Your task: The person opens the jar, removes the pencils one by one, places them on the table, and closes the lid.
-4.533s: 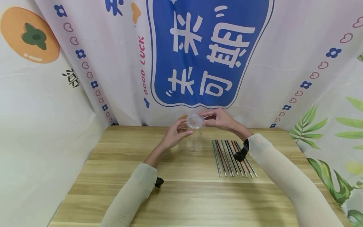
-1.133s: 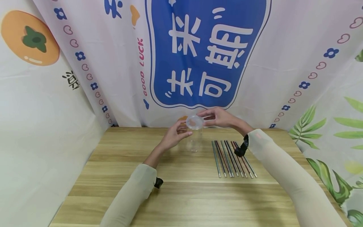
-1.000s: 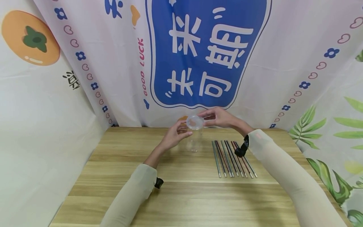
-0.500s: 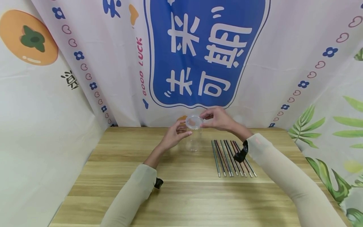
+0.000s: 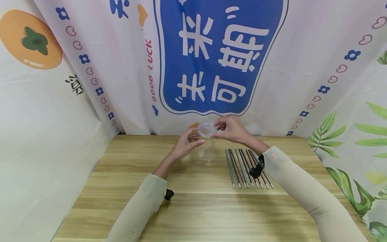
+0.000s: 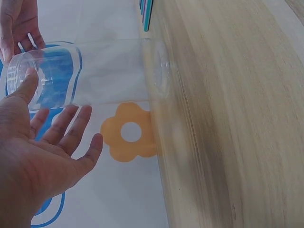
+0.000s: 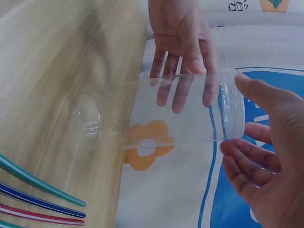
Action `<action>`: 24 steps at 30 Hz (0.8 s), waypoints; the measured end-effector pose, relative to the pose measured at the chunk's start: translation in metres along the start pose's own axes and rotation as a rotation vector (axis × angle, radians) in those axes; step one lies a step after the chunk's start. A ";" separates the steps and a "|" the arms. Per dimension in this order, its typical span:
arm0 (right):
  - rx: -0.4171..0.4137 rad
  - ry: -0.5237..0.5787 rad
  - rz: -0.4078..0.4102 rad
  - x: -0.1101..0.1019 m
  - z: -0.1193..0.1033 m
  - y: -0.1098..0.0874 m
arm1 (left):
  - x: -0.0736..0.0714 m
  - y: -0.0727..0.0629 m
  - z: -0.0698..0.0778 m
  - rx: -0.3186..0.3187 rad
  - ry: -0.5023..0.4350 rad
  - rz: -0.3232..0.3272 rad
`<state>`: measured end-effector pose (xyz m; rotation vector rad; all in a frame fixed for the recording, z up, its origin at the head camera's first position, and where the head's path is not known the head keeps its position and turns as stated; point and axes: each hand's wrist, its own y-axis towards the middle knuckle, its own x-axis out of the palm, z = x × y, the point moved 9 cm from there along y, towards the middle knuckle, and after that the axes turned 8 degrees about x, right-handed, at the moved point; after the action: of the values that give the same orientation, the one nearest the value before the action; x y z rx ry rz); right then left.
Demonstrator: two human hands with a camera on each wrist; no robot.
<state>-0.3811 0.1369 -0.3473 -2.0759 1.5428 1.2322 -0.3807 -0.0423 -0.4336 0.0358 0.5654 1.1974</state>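
Observation:
A clear plastic jar (image 5: pixel 207 152) stands upright on the table near its back edge. On its mouth sits a transparent round lid (image 5: pixel 207 129). My left hand (image 5: pixel 183 145) holds the jar's upper part from the left, thumb on the near side and fingers behind; in the left wrist view these fingers (image 6: pixel 66 128) are spread and slightly bent. From the right, my right hand (image 5: pixel 234 130) pinches the lid's rim. The right wrist view shows its thumb and fingertips on opposite sides of the lid (image 7: pixel 236 107).
Several pencils (image 5: pixel 230 168) with pale ends lie side by side to the right of the jar, partly under the right wrist. Behind the wooden table (image 5: pixel 193 215) hangs a printed cloth (image 5: pixel 272 101). Black wrist cameras sit at both cuffs.
My right hand has shifted slightly toward me, its thumb sliding along the lid's rim to the near side while its fingers bend more. The left hand and jar stay in place.

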 end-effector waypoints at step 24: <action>-0.015 0.314 -0.341 0.009 0.020 0.016 | 0.000 0.001 -0.003 -0.017 -0.017 -0.019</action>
<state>-0.4041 0.1378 -0.3623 -2.5041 1.2177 0.8305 -0.3831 -0.0431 -0.4360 0.0261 0.5401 1.1823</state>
